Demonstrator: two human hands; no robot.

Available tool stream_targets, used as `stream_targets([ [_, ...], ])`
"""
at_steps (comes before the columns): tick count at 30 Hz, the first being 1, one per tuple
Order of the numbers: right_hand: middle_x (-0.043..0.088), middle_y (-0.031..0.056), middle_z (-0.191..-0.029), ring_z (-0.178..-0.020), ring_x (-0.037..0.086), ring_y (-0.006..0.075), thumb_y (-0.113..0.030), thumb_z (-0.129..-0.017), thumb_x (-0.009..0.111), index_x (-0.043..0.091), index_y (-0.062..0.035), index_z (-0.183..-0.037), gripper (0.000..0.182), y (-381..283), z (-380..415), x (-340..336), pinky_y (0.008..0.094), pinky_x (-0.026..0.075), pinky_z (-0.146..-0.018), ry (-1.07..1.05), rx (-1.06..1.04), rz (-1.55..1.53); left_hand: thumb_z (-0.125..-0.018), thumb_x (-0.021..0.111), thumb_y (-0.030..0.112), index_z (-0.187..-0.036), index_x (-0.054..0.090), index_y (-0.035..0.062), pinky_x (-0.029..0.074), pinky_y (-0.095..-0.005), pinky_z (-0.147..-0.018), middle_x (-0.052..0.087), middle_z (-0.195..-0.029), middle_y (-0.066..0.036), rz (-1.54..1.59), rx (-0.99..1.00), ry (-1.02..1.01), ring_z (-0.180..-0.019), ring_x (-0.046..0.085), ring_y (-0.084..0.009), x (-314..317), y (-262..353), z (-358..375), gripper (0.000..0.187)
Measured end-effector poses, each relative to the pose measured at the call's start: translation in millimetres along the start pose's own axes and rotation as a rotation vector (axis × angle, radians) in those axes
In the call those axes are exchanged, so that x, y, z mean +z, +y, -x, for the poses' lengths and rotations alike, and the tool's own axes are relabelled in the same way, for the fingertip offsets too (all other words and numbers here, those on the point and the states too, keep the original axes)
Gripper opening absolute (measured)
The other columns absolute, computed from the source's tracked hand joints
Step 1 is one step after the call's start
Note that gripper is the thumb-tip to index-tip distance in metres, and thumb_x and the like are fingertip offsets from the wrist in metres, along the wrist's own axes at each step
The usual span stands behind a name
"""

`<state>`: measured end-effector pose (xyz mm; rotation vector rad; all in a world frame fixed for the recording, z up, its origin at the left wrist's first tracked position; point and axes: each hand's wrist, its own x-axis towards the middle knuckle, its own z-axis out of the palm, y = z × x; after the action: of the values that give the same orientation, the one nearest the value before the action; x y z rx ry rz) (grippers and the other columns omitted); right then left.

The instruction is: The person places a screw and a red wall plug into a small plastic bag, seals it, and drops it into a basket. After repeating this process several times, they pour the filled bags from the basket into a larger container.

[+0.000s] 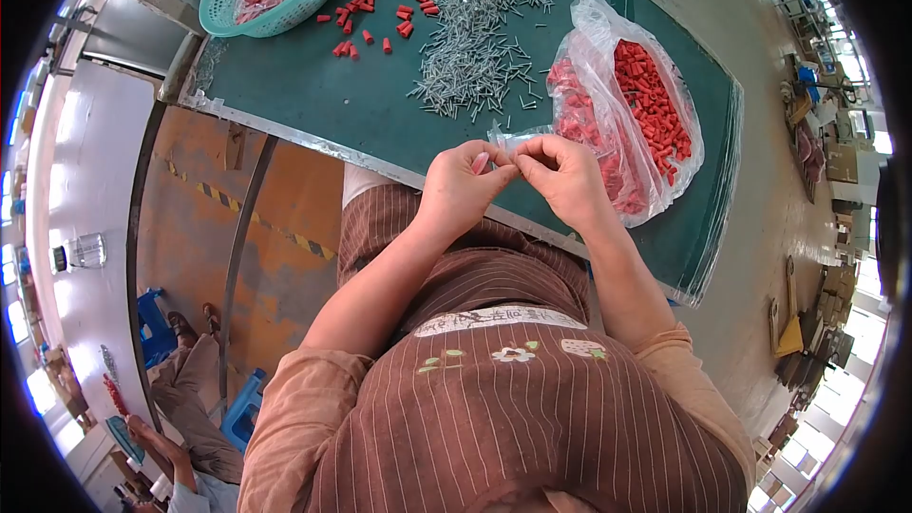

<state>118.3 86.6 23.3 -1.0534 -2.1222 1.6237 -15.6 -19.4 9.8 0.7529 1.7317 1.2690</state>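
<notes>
Both hands meet just above the near edge of the green-topped table (285,95). My left hand (454,188) is closed in a pinch on a small clear plastic bag (513,140), and a pinkish-red piece shows between its fingers, too covered to name. My right hand (572,182) pinches the same bag, its fingertips touching those of the left. Beyond the hands lies a heap of small metal screws (475,57). Close to my right hand, a large open clear bag (594,57) is full of red plastic plugs (651,100).
Loose red plugs (356,5) lie left of the screws. A green basket (214,0) holding bagged red pieces stands at the table's far left corner. At lower left, another person's hand (157,442) is near a white table (95,256). Blue stools (245,408) stand below.
</notes>
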Motion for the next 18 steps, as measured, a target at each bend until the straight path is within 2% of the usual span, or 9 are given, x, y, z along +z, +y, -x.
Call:
stream_targets([
  [5, 0.070, 0.0083, -0.087, -0.079, 0.063, 0.0094, -0.010, -0.086, 0.066, 0.068, 0.0033, -0.099, 0.018, 0.9, -0.2, -0.4, 0.0262, 0.050, -0.071, -0.015, -0.031, -0.058, -0.079, 0.074, 0.015, -0.081, 0.067, 0.0026, 0.035, -0.0201, -0.053, 0.050, -0.065, 0.007, 0.010, 0.018, 0.014, -0.061, 0.039, -0.0011, -0.5, -2.4, -1.8, 0.015],
  [11, 0.070, 0.0084, -0.087, -0.079, 0.063, 0.0096, -0.010, -0.086, 0.066, 0.068, 0.0032, -0.098, 0.018, 0.3, 0.4, 1.1, 0.0265, 0.050, -0.071, 0.009, -0.010, 0.027, -0.079, 0.074, 0.015, -0.081, 0.067, 0.0025, 0.035, -0.0204, -0.053, 0.051, -0.065, 0.007, -0.025, -0.004, 0.003, -0.060, 0.040, -0.0012, -0.2, 1.2, 0.2, 0.015],
  [18, 0.069, 0.0050, -0.084, -0.075, 0.060, 0.0075, -0.010, -0.086, 0.066, 0.068, 0.0023, -0.096, 0.016, 6.3, 0.1, 1.6, 0.0247, 0.049, -0.068, 0.027, -0.033, -0.054, -0.080, 0.074, 0.014, -0.082, 0.067, 0.0026, 0.034, -0.0194, -0.052, 0.052, -0.067, 0.006, 0.061, -0.033, -0.016, -0.060, 0.040, -0.0014, 1.9, -4.3, -2.5, 0.013],
])
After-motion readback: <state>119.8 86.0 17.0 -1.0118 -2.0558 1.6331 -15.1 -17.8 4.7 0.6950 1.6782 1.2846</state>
